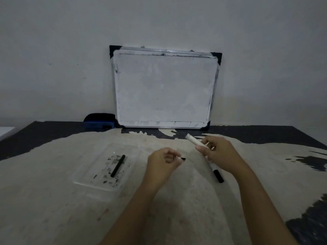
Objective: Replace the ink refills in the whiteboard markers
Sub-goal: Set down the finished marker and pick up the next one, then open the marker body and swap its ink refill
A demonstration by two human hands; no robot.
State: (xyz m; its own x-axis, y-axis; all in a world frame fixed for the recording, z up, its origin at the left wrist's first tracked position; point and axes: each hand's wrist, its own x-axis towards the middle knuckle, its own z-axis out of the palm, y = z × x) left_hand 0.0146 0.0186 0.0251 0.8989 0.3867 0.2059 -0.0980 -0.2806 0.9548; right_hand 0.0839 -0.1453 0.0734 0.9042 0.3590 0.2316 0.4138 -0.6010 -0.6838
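Observation:
My right hand (218,153) grips a white marker barrel (194,140) that points up and to the left, its open end toward the whiteboard. My left hand (163,162) pinches a small nib piece (182,158) with a black tip, a short way left of the barrel and apart from it. A second marker (216,173) with a black cap lies on the table under my right hand. A black ink refill stick (118,165) rests slantwise in a clear, ink-stained plastic tray (85,179) to the left.
A whiteboard (164,89) with black corners leans against the wall at the back. A blue and black eraser (100,121) sits to its left. The worn table (53,209) shows dark patches along its far and right edges.

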